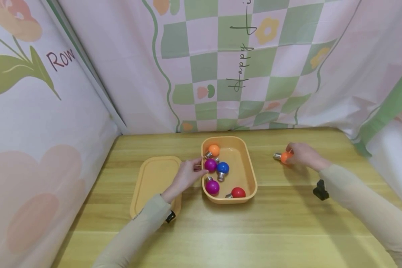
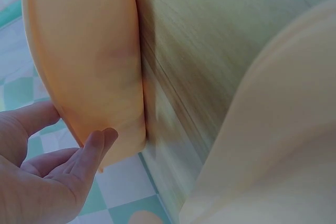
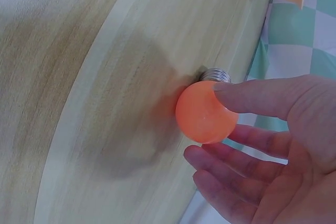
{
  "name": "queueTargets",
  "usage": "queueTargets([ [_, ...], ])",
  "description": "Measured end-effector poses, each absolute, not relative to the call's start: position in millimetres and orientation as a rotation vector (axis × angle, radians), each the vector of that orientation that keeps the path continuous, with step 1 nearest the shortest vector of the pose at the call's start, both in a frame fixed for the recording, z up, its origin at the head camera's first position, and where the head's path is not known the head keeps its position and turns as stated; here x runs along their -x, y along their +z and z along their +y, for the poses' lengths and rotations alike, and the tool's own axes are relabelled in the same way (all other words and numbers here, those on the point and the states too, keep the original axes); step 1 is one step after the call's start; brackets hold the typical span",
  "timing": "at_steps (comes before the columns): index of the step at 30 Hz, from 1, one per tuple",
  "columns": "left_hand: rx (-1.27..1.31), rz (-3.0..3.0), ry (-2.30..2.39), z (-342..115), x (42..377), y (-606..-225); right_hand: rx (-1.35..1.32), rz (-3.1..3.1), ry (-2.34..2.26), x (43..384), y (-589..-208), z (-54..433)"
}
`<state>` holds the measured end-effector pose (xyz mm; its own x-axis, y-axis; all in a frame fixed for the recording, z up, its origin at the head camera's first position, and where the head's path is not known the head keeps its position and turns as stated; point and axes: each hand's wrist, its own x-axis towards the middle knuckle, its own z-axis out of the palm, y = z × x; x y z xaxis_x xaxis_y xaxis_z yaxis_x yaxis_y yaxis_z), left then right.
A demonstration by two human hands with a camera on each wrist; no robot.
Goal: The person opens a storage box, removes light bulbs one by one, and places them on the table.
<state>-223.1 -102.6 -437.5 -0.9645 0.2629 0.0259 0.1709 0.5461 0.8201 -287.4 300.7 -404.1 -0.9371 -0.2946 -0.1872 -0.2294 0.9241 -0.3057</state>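
Note:
In the head view my right hand [image 1: 305, 154] pinches an orange light bulb [image 1: 285, 158] at the table's right side, its metal screw base pointing left. The right wrist view shows the thumb on the round orange bulb [image 3: 205, 113] and the fingers around its other side. My left hand [image 1: 186, 174] grips the left rim of a yellow-orange plastic box [image 1: 251, 169], thumb and fingers on either side of the edge. Inside lie an orange bulb [image 1: 214, 150], two purple bulbs [image 1: 212, 187], a blue bulb [image 1: 223, 168] and a red bulb [image 1: 238, 192].
Left of the box, a matching lid [image 1: 155, 175] lies flat on the wooden table [image 1: 221, 238], partly under my left forearm. Patterned curtains [image 1: 234, 67] hang behind the table and along its left side.

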Motion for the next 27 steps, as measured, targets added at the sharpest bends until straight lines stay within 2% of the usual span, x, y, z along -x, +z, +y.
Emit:
queueTargets([
  [27, -0.353, 2.69, 1.373, -102.7, 225.4, -440.6, 0.368, 2.835, -0.436, 292.6, -403.4, 308.6],
])
